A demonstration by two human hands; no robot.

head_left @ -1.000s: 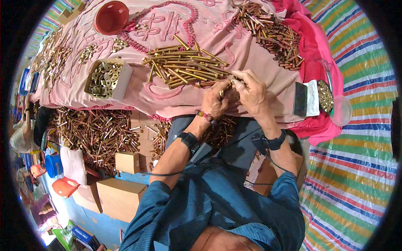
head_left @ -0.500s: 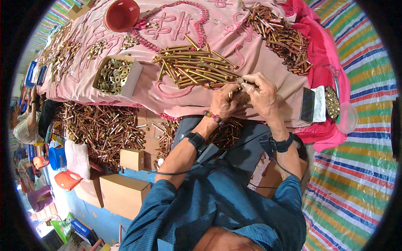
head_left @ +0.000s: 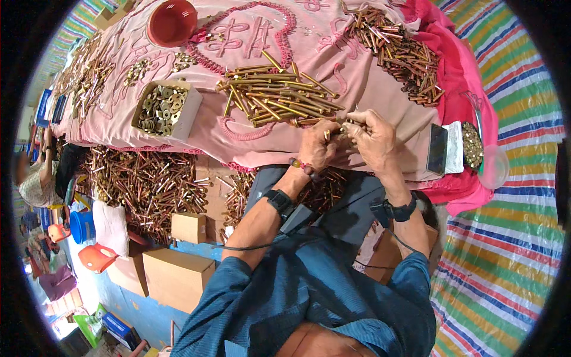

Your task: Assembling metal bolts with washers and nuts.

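Note:
My left hand (head_left: 316, 146) and my right hand (head_left: 371, 138) meet at the near edge of a table covered with a pink embroidered cloth (head_left: 380, 89). Both pinch a brass-coloured bolt (head_left: 345, 128) between their fingertips. Just beyond the hands lies a pile of long brass bolts (head_left: 273, 95). An open cardboard box of washers (head_left: 163, 110) stands to the left of that pile. A heap of darker, copper-coloured bolts (head_left: 395, 50) lies at the far right of the table.
A red bowl (head_left: 172, 21) sits at the table's far side. A dark phone (head_left: 437, 149) and a small container of parts (head_left: 473, 146) lie right. Under the table spreads a mass of bolts (head_left: 143, 184) with cardboard boxes (head_left: 175, 276). Striped sheeting (head_left: 505, 238) covers the ground.
The view has shifted so that the table and hands sit lower in the picture. Both hands stay together at the table edge, working the same bolt.

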